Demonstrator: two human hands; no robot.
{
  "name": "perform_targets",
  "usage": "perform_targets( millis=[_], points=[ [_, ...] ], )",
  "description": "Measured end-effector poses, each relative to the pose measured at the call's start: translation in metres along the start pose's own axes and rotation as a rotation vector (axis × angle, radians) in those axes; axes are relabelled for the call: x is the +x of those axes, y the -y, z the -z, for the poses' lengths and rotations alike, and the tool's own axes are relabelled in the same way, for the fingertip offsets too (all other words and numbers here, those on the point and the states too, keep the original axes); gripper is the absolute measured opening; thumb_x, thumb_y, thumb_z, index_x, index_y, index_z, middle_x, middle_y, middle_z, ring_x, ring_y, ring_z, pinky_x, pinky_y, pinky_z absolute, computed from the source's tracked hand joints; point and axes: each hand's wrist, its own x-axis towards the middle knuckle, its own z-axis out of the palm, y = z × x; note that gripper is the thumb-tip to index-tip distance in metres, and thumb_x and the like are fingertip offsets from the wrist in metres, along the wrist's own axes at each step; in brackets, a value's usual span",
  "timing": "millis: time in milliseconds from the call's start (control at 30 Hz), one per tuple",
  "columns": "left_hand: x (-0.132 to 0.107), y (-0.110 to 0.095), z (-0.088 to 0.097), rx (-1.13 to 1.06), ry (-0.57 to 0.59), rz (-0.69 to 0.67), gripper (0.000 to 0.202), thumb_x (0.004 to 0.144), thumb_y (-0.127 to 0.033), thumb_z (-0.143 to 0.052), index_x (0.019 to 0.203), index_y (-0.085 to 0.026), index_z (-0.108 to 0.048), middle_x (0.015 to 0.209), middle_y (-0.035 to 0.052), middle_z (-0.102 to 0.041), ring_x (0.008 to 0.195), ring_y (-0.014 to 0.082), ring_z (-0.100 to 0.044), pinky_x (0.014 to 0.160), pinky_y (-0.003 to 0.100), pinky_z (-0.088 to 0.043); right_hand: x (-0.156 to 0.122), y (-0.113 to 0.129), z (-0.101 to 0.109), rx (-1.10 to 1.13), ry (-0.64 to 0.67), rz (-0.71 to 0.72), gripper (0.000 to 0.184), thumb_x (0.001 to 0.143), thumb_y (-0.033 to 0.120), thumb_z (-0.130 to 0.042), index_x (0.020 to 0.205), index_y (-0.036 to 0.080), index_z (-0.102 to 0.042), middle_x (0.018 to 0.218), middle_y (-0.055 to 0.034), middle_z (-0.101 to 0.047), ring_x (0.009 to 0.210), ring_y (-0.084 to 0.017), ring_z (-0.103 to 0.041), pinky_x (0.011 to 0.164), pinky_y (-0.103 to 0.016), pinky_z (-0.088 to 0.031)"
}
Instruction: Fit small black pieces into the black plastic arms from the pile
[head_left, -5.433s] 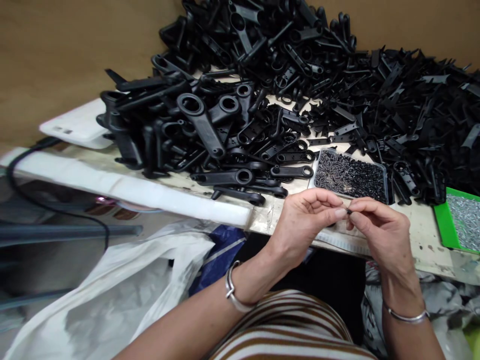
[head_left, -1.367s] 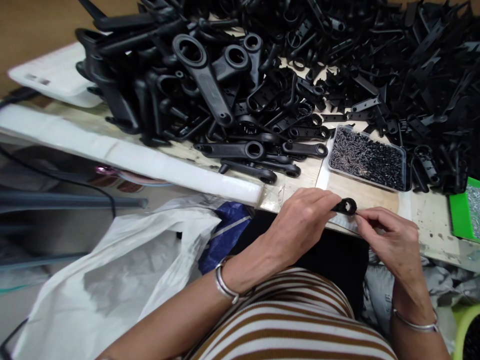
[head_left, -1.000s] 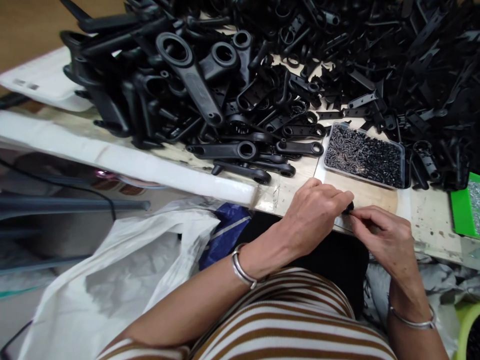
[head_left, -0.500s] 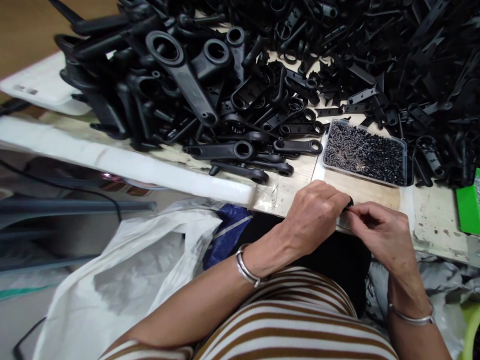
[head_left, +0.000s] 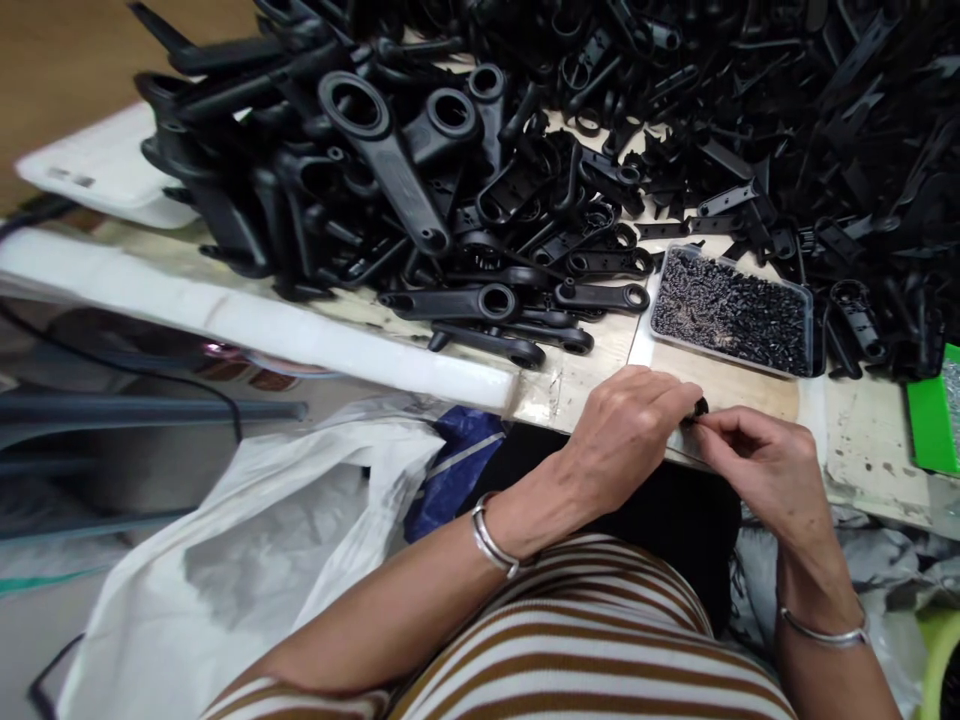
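My left hand (head_left: 626,430) is curled round a small black plastic part (head_left: 699,408), of which only the round end shows past my fingers. My right hand (head_left: 757,465) meets it from the right, thumb and forefinger pinched tight against that end; whatever sits between them is too small to make out. Both hands hover at the near edge of the wooden worktable (head_left: 862,450). Just beyond them stands a clear tray of small black screws (head_left: 731,312).
A large heap of black plastic levers (head_left: 420,180) and thin black clips (head_left: 810,120) covers the table's far side. A green tray of silver bits (head_left: 937,410) is at the right edge. A white plastic bag (head_left: 225,570) hangs below left, by a white foam strip (head_left: 262,325).
Since 1.4 s ago my left hand has closed further over the black part, hiding most of it, and my right fingers have pressed in against its end. The hands stay put.
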Motion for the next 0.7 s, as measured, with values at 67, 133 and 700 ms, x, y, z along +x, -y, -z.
perform_targets(
  millis=[67,133,700],
  points=[
    [-0.005,0.002,0.007,-0.011,-0.029,-0.003,0.017,0.093,-0.010,-0.050,0.105,-0.014,-0.061,0.104,0.0093,-0.073,0.101,0.0201,-0.068,0.088,0.035,-0.054,0.000,-0.002,0.001,0.039,0.012,-0.016,0.013,0.080,0.023,-0.065,0.072,0.017,-0.073,0.063,-0.0001,-0.070,0.049,-0.010,-0.060,0.051,-0.021,-0.049],
    [-0.011,0.004,0.012,-0.022,-0.048,0.012,0.021,0.092,-0.013,-0.055,0.112,-0.015,-0.058,0.112,0.0111,-0.072,0.109,0.0214,-0.066,0.091,0.035,-0.054,-0.001,-0.005,0.002,0.075,0.019,-0.044,0.012,0.080,0.024,-0.065,0.074,0.017,-0.073,0.063,-0.0004,-0.071,0.050,-0.011,-0.061,0.050,-0.021,-0.049],
    [-0.022,0.001,0.005,-0.095,-0.178,0.035,0.012,0.093,-0.014,-0.057,0.105,-0.016,-0.058,0.089,0.0027,-0.074,0.081,0.0134,-0.070,0.076,0.025,-0.055,-0.006,0.016,-0.004,-0.359,-0.111,0.350,0.010,0.090,0.013,-0.058,0.084,0.017,-0.065,0.075,-0.0027,-0.071,0.063,-0.012,-0.066,0.066,-0.023,-0.054]
  ],
)
